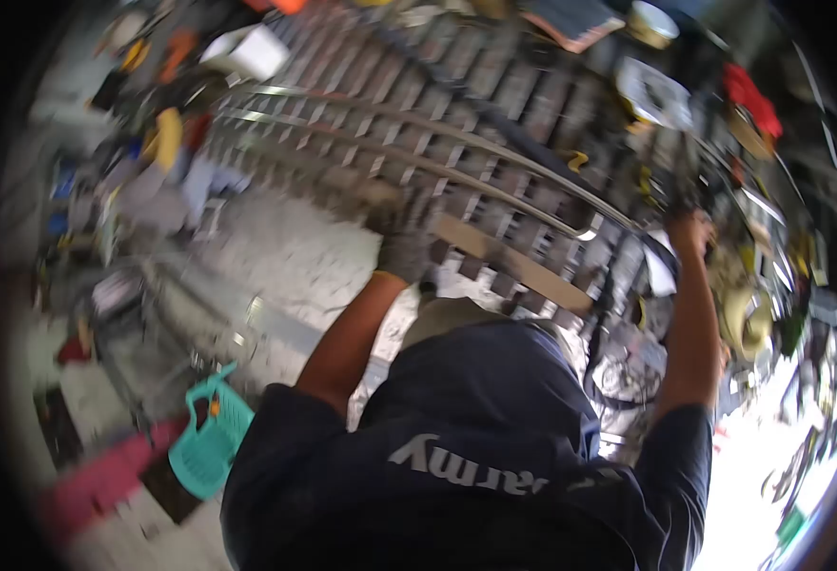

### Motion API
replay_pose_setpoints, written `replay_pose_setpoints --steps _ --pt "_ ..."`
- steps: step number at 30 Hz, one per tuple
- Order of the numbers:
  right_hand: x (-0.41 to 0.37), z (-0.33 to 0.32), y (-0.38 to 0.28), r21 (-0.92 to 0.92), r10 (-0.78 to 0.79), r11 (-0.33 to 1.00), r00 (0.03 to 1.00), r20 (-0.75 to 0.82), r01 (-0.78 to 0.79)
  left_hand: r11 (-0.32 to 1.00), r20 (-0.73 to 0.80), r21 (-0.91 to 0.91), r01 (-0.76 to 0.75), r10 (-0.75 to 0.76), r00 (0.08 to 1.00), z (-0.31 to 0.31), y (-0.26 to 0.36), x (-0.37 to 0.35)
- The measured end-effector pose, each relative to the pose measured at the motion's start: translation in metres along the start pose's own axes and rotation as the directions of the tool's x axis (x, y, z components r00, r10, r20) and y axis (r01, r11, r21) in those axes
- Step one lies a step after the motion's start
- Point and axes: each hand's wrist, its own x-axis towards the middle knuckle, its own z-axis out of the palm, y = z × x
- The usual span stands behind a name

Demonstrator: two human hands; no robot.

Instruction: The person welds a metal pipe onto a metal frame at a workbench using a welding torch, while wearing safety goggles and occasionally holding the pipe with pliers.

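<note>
My left hand (402, 249), in a dark grey work glove, is over the near edge of a slatted metal bench (532, 95). Its fingers are smeared by motion. Beside it a flat tan strip (513, 263) lies across the slats. Long shiny metal tubing (418, 157), bent at its right end, stretches over the bench. My right hand (692, 231) reaches to the bench's cluttered right end, close to dark tools and just past the bent tubing. Blur and dark items hide its fingers, so I cannot tell what they hold.
A turquoise plastic basket (211, 443) stands at lower left near a pink object (104, 481). A white box (245, 52) sits at the bench's far left. To the right are a clear plastic bag (654, 93), a red cloth (751, 100) and a pale yellow round object (747, 322).
</note>
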Motion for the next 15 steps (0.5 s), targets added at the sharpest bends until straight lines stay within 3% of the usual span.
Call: replay_pose_setpoints --steps 2,3,4,6,9,12,15 --pt "-0.005 -0.027 -0.009 0.094 0.16 0.982 0.987 0.015 -0.161 0.998 -0.017 -0.013 0.057 -0.057 0.998 0.002 0.007 -0.002" --pt "-0.01 -0.038 -0.017 0.281 0.315 0.909 0.949 0.014 -0.306 0.997 -0.046 -0.013 0.075 -0.075 0.996 0.006 0.01 -0.004" --pt "-0.001 -0.029 -0.012 0.334 0.323 0.887 0.945 0.047 -0.319 0.992 -0.055 -0.055 0.112 -0.115 0.992 0.001 0.018 -0.007" --pt "0.006 -0.026 0.001 0.462 0.376 0.811 0.925 0.06 -0.36 0.985 -0.009 0.029 0.173 -0.172 0.985 -0.003 0.032 -0.008" --pt "-0.001 -0.05 0.001 0.487 0.367 0.793 0.925 0.098 -0.366 0.978 -0.017 0.059 0.201 -0.201 0.979 0.006 0.045 -0.012" --pt "0.014 -0.025 0.011 0.402 0.298 0.875 0.955 -0.003 -0.271 0.979 -0.013 0.04 0.2 -0.2 0.98 0.005 0.054 -0.02" --pt "0.023 -0.039 0.023 0.445 0.218 0.846 0.952 0.213 -0.293 0.986 -0.028 -0.05 0.157 -0.159 0.987 0.001 0.06 -0.031"
